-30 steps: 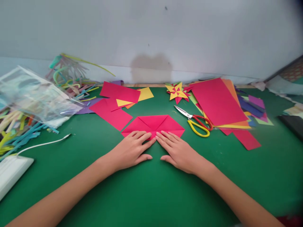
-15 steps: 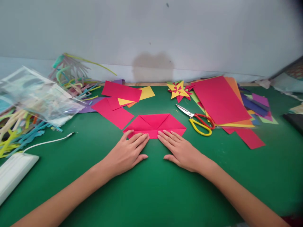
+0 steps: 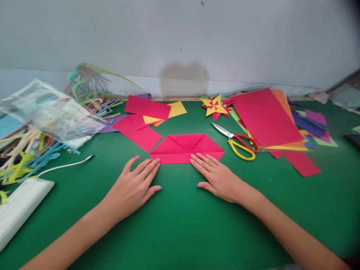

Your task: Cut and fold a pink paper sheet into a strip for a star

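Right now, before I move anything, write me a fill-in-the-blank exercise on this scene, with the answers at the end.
1. The left hand has its fingertips at the lower ____ corner of the folded paper.
2. The scissors lie to the ____ of the folded paper.
3. One loop of their handles is red, the other ____.
4. The tabletop is ____.

Missing words: left; right; yellow; green.

Green tabletop (image 3: pixel 180 225) beneath folded paper (image 3: pixel 185 144), scissors (image 3: pixel 230 135)

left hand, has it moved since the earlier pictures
Yes. Judged against the scissors, the left hand has moved left, from near the middle of the folded paper to its left end.
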A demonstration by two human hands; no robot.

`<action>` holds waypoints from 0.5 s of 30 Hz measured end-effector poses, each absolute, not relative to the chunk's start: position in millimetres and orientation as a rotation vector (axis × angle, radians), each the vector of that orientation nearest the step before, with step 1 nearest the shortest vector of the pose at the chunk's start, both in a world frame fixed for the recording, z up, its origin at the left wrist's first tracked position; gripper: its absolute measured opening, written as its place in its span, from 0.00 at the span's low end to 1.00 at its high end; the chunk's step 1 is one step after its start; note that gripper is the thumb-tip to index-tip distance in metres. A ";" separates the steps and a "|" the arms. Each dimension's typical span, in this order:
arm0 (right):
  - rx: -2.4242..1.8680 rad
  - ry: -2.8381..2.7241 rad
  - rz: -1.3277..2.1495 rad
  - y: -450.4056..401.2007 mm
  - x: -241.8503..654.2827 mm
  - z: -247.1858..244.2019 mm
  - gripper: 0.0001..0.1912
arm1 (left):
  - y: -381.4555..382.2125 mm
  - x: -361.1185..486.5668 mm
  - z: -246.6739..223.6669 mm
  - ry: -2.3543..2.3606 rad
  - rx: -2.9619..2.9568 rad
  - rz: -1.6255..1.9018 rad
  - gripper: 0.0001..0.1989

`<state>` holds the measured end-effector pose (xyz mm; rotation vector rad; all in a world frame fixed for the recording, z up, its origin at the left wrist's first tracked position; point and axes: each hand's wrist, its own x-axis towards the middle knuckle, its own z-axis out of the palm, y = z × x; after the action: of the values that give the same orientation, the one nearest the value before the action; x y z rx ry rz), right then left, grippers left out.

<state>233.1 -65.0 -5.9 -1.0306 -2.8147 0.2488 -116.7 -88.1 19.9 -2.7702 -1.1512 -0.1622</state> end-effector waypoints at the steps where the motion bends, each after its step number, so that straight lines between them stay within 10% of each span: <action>1: -1.030 -2.814 0.249 -65.1 233.1 -6.0 0.42 | -87.7 -113.7 20.5 -1.158 -2.760 -0.179 0.24; 6: -1.033 -2.812 0.250 -65.2 232.7 -6.3 0.43 | -77.3 -86.3 18.1 -1.153 -2.698 -0.426 0.15; 15: -1.036 -2.788 0.293 -65.1 231.8 -4.2 0.42 | -52.2 -48.6 -1.8 -0.950 -2.977 -0.338 0.27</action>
<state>231.8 -65.1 -4.2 -1.0363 -2.7878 0.2925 -48.6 -52.2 -1.8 -2.9767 -0.9503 -0.3380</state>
